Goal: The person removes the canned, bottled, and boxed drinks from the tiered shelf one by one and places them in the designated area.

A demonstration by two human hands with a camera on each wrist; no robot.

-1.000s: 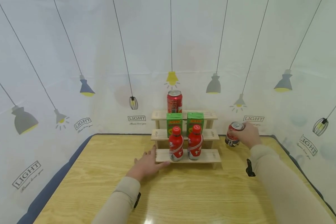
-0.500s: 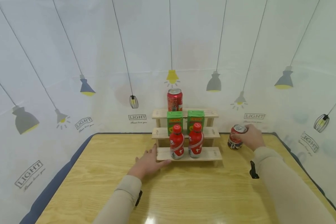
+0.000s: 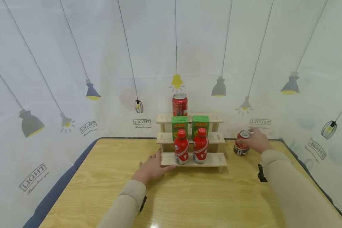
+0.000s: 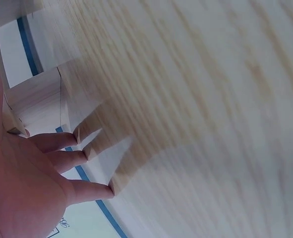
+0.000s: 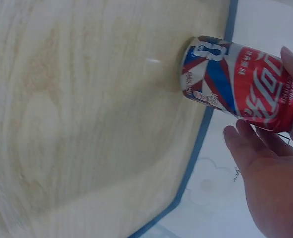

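In the head view, my right hand holds an upright red soda can by its upper part, right of a three-step wooden rack. The right wrist view has the thumb on one side of the can and fingers on the other; its base is at the tabletop. My left hand lies at the rack's left end, thumb along the lowest step's front edge. Its fingers are spread, with several fingertips on the table in the left wrist view. Two red bottles stand on the lowest step.
Two green drink cartons stand on the middle step, partly behind the bottles. Another red can is on the top step. Behind the wooden table hangs a white cloth with printed lamps; a blue strip runs along the table edge.
My right hand has lowered the can and brought it slightly right and nearer. The left hand stays at the rack's end. The head view has shifted a little.
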